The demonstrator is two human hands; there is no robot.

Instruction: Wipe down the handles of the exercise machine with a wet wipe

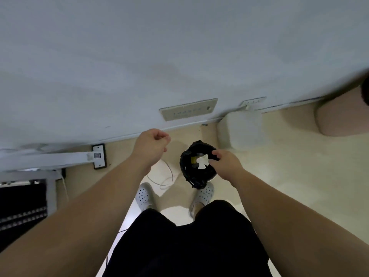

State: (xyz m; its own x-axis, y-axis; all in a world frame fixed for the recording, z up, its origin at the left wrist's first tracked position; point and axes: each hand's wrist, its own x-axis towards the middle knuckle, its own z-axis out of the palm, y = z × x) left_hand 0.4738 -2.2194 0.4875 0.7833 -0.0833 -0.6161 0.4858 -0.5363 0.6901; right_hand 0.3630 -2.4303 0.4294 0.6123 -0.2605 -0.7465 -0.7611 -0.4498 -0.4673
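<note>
A crumpled white wet wipe shows over the opening of a small bin lined with a black bag on the floor in front of my feet. My right hand hovers over the bin's right rim, its fingertips right beside the wipe; whether they still pinch it is unclear. My left hand is raised to the left of the bin, curled into a loose fist with nothing in it. Part of the exercise machine, a grey frame with a black section, sits at the far left. Its handles are out of view.
A pale wall with a socket plate stands straight ahead. A white box sits on the floor by the wall, a rounded beige object further right. A thin white cable loops on the floor between bin and machine.
</note>
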